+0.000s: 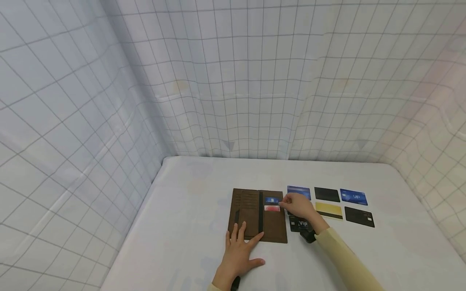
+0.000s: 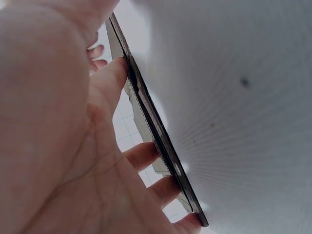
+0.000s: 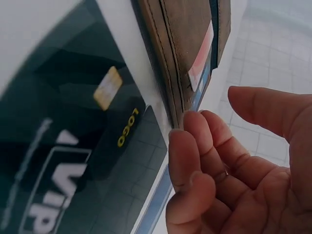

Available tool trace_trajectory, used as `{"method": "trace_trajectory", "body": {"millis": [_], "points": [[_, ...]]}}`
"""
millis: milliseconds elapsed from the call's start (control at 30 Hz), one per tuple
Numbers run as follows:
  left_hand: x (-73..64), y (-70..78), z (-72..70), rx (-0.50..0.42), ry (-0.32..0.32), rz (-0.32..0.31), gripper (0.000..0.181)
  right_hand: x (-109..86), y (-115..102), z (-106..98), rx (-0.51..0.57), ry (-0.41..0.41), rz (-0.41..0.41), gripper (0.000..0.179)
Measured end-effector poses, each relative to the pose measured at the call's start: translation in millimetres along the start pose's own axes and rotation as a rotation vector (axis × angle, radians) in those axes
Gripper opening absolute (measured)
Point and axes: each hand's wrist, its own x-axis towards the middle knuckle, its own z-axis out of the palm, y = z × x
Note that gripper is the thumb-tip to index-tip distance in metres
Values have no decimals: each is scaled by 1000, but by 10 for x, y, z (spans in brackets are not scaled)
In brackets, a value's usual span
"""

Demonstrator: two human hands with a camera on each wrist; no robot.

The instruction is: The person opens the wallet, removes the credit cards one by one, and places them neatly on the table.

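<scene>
A brown wallet [image 1: 274, 226] lies unfolded on the table, with empty-looking slots on its left half. From slots on its right half a blue card [image 1: 271, 200] and, just below it, a red-and-white card [image 1: 272, 208] stick out. My left hand [image 1: 238, 252] rests its spread fingertips on the wallet's lower edge; the left wrist view shows the fingers [image 2: 163, 187] over that edge. At the wallet's right side, beside the blue card, is my right hand [image 1: 298, 205]. Its fingers [image 3: 185, 156] are loosely bent, the thumb apart from them, and no card shows between them.
Right of the wallet several cards lie in rows: a black Vip card [image 1: 296, 224], a blue card [image 1: 300, 192], a black card [image 1: 327, 194], a yellow card [image 1: 329, 209], a blue Vip card [image 1: 354, 197] and a dark chip card [image 1: 359, 217]. Gridded white curtains [image 1: 236, 81] surround the table.
</scene>
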Motion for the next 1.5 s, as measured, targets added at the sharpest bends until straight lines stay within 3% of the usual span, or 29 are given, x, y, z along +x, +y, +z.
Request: {"method": "trace_trajectory", "body": {"millis": [167, 400, 1033, 1267, 1500], "points": [[5, -9, 14, 2, 0, 8, 73, 117, -44, 74, 5, -23, 35, 20], [7, -14, 11, -9, 10, 8, 73, 203, -76, 154, 6, 12, 119, 22], [26, -41, 35, -8, 13, 12, 73, 291, -99, 164, -31, -19, 196, 30], [30, -46, 25, -8, 17, 13, 73, 369, -63, 211, -1, -22, 226, 52], [30, -48, 36, -21, -3, 4, 73, 436, -46, 194, -14, -52, 263, 58]]}}
